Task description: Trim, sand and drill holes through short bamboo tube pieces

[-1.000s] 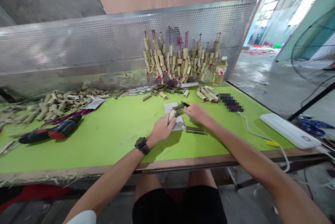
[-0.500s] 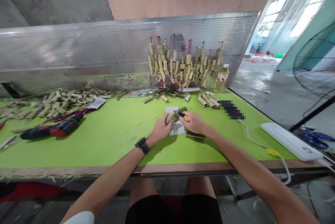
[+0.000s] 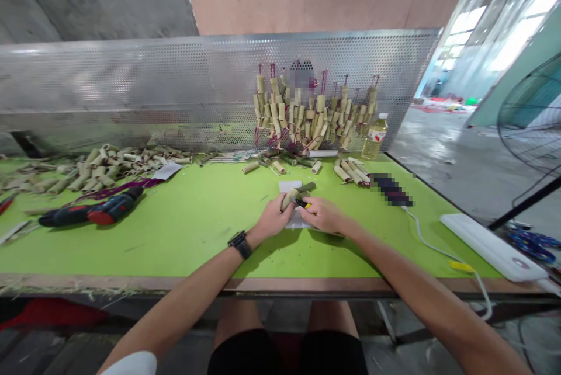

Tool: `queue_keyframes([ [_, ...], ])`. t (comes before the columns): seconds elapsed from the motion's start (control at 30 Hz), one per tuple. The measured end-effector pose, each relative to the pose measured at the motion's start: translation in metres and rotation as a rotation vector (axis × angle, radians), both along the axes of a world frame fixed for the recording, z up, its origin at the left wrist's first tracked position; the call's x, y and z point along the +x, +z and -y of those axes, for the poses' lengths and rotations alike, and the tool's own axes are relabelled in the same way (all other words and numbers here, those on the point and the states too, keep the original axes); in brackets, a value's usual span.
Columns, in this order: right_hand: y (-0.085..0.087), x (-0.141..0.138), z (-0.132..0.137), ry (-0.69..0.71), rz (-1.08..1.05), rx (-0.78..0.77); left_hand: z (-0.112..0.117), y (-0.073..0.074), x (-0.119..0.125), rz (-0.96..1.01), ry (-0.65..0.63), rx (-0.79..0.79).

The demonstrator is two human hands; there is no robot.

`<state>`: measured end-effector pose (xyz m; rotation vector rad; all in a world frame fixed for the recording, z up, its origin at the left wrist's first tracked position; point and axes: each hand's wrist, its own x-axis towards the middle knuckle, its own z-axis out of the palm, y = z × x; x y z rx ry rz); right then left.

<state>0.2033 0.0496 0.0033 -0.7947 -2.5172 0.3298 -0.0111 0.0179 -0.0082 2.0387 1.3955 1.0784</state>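
My left hand (image 3: 272, 219) is closed round a short bamboo tube (image 3: 294, 194), holding it just above a white sheet of paper (image 3: 293, 205) on the green table (image 3: 184, 235). My right hand (image 3: 323, 215) is closed on a small black and yellow knife (image 3: 302, 203), its tip against the tube. A black watch (image 3: 239, 244) is on my left wrist.
A red and black cordless drill (image 3: 87, 214) lies at the left. Loose bamboo pieces (image 3: 100, 167) are heaped at the back left, strung bundles (image 3: 311, 115) hang on the perforated metal panel (image 3: 153, 89). An oil bottle (image 3: 376, 136), a white power strip (image 3: 493, 238) and cable are at the right.
Both hands have drawn closer together and slightly nearer to me, and the knife has come up against the tube. The camera has shifted a little, so everything sits lower and further right.
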Motion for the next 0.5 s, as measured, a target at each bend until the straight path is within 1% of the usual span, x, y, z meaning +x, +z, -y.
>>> queue_keyframes([
  [0.2, -0.003, -0.005, -0.001, -0.028, -0.029, -0.035, 0.001, 0.004, -0.001, -0.082, 0.03, -0.024],
  [0.23, -0.002, -0.004, -0.004, -0.057, -0.033, -0.054, 0.003, 0.005, 0.0, -0.086, 0.027, -0.032],
  [0.27, -0.001, -0.001, -0.008, -0.115, -0.029, -0.079, 0.006, 0.006, 0.001, -0.091, 0.012, -0.043],
  [0.37, 0.007, 0.017, -0.023, -0.396, 0.013, -0.147, 0.014, 0.008, 0.006, -0.069, -0.067, -0.079],
  [0.4, 0.01, 0.024, -0.027, -0.448, 0.021, -0.145, 0.016, 0.009, 0.007, -0.045, -0.084, -0.095],
  [0.43, 0.014, 0.03, -0.029, -0.47, 0.015, -0.139, 0.017, 0.008, 0.007, -0.01, -0.087, -0.113],
  [0.5, 0.019, 0.037, -0.03, -0.441, -0.018, -0.122, 0.014, 0.007, 0.006, 0.082, -0.057, -0.155],
])
